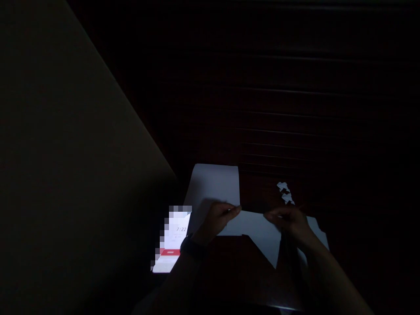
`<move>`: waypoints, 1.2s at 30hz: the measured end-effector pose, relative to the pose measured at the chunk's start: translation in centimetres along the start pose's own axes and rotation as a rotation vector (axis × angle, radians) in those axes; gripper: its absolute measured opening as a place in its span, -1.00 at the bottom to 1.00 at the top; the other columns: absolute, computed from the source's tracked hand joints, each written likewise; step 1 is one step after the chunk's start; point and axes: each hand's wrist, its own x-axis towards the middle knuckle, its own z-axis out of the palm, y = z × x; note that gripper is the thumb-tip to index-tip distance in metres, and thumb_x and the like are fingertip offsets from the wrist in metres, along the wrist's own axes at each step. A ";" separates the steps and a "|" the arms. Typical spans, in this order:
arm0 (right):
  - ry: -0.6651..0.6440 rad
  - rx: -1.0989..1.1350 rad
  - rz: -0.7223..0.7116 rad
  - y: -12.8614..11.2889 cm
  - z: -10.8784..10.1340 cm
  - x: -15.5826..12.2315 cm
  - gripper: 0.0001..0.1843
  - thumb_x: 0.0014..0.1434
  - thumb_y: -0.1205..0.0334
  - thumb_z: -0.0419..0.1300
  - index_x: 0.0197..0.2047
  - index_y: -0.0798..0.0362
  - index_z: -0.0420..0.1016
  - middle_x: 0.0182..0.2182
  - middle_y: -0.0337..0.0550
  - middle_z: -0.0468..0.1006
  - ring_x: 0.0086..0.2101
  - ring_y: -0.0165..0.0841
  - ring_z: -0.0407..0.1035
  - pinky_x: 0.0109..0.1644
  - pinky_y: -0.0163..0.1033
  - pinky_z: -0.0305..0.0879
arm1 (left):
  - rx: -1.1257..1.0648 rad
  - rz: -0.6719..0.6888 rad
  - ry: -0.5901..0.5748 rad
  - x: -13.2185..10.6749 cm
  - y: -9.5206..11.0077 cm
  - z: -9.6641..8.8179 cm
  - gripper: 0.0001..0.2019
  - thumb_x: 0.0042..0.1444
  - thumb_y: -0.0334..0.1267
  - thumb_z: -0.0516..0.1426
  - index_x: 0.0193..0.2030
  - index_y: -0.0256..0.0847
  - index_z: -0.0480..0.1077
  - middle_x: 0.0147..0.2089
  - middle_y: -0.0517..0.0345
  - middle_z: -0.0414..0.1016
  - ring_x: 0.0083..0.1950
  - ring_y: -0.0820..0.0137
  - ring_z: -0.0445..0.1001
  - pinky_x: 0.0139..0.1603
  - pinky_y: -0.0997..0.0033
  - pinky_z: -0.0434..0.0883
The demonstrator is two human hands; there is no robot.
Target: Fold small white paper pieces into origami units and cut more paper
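A white piece of paper [262,229] with a slanted, pointed lower edge stretches between my two hands. My left hand [218,218] pinches its upper left edge between thumb and fingertips, in front of a larger white sheet of paper [215,183]. At the upper right edge, my right hand [290,221] has its thumb and fingers pressed together on the same piece. Dim light hides the exact fingertip contact. More white paper [316,227] lies partly hidden under my right forearm. Beyond the right hand are small torn-looking paper scraps [285,192].
A lit screen [169,262], partly pixelated, glows left of my left wrist, which wears a dark band [193,248]. A pale wall or panel [65,153] rises on the left. Dark ridged panelling [278,92] stands behind the dark tabletop [236,271].
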 end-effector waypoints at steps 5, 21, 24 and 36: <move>-0.225 -0.074 -0.027 -0.5 0.5 -0.3 -0.75 0.02 0.06 0.24 -0.40 0.08 0.60 -0.45 -0.14 0.59 -0.42 -0.31 0.41 -0.37 -0.28 0.27 | 0.048 0.040 -0.015 -0.1 0.1 0.5 -0.66 0.03 -0.01 0.13 -0.44 -0.31 0.49 -0.50 0.13 0.43 -0.45 0.42 0.34 -0.46 0.48 0.22; -0.313 -0.062 0.018 -1.1 -0.4 -0.5 -0.76 0.02 0.08 0.23 -0.40 0.06 0.62 -0.45 -0.19 0.60 -0.42 -0.31 0.41 -0.33 -0.26 0.28 | 0.007 0.013 0.030 0.0 0.1 0.8 -0.66 -0.01 0.00 0.15 -0.52 -0.28 0.46 -0.56 0.20 0.37 -0.49 0.44 0.30 -0.47 0.48 0.18; -0.299 -0.039 0.023 -1.3 -0.8 -0.5 -0.78 0.02 0.09 0.24 -0.40 0.05 0.62 -0.44 -0.18 0.61 -0.40 -0.30 0.43 -0.29 -0.24 0.29 | -0.058 -0.029 0.053 0.0 0.5 -0.1 -0.68 -0.03 -0.03 0.17 -0.56 -0.27 0.44 -0.59 0.22 0.32 -0.51 0.46 0.27 -0.48 0.48 0.17; 0.031 -0.192 -0.231 -1.1 -2.1 -0.5 -0.66 0.12 0.06 0.16 -0.05 -0.02 0.46 -0.03 -0.05 0.49 -0.04 -0.14 0.36 0.05 0.01 0.24 | -0.151 -0.235 0.167 -0.4 1.1 -1.9 -0.60 -0.10 0.09 0.17 -0.58 -0.26 0.43 -0.65 0.22 0.32 -0.57 0.46 0.28 -0.55 0.47 0.14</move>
